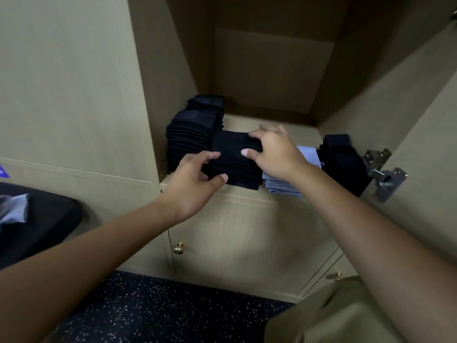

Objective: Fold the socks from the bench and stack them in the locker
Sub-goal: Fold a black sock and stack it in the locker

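Note:
A folded black sock (232,154) lies on top of a short stack of black socks at the front of the locker shelf (247,120). My left hand (195,179) grips its near left corner between thumb and fingers. My right hand (274,152) holds its right edge, thumb on top and fingers curled over the far side. A taller pile of dark folded socks (193,129) stands against the left wall. Folded light blue socks (284,184) lie under my right wrist, and another black pile (343,159) sits at the right.
The locker door (420,115) stands open on the right with a metal hinge (383,172). A black bench (37,219) at the left carries a light blue sock (14,209). Below the shelf are drawers with brass knobs (178,248). The floor is dark and speckled.

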Tool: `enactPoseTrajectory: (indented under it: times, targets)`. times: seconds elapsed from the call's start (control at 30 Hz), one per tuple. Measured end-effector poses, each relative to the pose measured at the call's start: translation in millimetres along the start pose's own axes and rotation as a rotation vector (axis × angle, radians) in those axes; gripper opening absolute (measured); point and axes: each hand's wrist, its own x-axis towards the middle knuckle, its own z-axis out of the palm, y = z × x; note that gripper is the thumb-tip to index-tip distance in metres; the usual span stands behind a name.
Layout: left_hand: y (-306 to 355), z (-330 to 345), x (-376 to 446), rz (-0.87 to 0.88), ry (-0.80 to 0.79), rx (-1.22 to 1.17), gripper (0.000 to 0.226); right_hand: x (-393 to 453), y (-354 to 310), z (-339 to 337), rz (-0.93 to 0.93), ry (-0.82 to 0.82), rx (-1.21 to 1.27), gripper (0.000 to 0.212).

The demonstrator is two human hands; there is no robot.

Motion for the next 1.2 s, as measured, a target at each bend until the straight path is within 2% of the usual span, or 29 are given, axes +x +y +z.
enactPoseTrajectory:
  times: [0.13,0.3,0.5,0.73,1.0,1.2]
  targets:
    - [-6,-4,-1,0.045,-0.059,0.188,0.063,-2,-11,-5,-0.108,0.041,0.003,0.052]
    - [-7,-17,-3,0.045,-0.171,0.293,0.067,-4,-19,8,-0.181,-0.182,-0.064,0.051]
    - [-14,-36,-12,0.069,-0.13,0.35,0.058,3,-32,6,-0.188,-0.221,-0.197,0.061]
    - [-40,-63,-38,0.043,-0.11,0.389,0.051,8,-42,8,-0.112,-0.394,-0.184,0.05]
    - [-75,-100,-65,-0.026,-0.088,0.409,0.043,0,-38,11,-0.104,-0.356,-0.215,0.049]
    - [-102,-108,-77,-0.035,-0.131,0.416,0.043,-21,-50,3,-0.245,-0.091,-0.118,0.043]
